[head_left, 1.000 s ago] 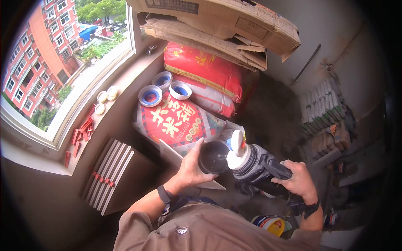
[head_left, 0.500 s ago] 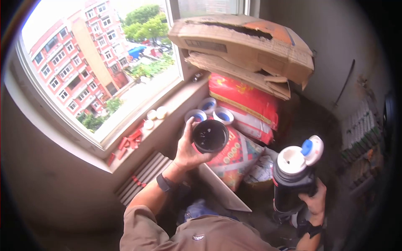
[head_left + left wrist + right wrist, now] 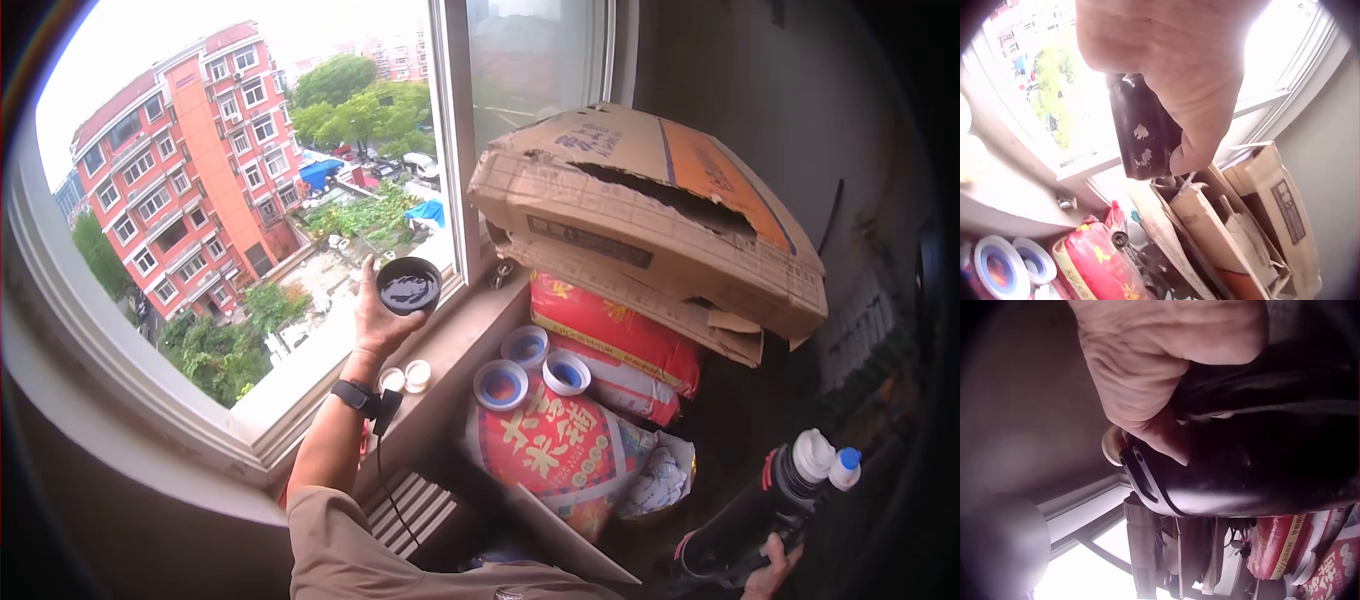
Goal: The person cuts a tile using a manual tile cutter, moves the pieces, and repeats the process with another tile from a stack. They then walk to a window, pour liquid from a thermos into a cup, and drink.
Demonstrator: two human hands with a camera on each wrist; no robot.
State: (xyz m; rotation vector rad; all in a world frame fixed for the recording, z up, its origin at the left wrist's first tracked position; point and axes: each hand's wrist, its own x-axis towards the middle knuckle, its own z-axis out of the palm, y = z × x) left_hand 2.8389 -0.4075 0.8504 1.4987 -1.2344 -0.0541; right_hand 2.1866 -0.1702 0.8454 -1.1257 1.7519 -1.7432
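Observation:
My left hand (image 3: 378, 325) holds a black cup (image 3: 409, 285) with liquid glinting inside, raised in front of the window. In the left wrist view the cup's outer wall (image 3: 1141, 134) shows pale worn patches, and the thumb lies along it. Low at the right, my right hand (image 3: 772, 568) grips a large black thermos (image 3: 735, 530), which is tilted. Its white top (image 3: 813, 455) has a blue-tipped flip cap (image 3: 848, 468) swung out to the side. The right wrist view shows fingers against the dark body of the thermos (image 3: 1229, 481); much of that hand's grip is hidden.
Torn cardboard boxes (image 3: 640, 200) lie over red sacks (image 3: 610, 320) beside the sill. White rings with blue centres (image 3: 500, 385) sit on a printed rice sack (image 3: 545, 440). Small round white pieces (image 3: 417, 376) stand on the window sill (image 3: 450, 345). A board (image 3: 570, 535) leans in front.
The left hand has lifted the cup up and left, towards the window. The right hand has carried the thermos down and right, away from the cup. The head view has swung up.

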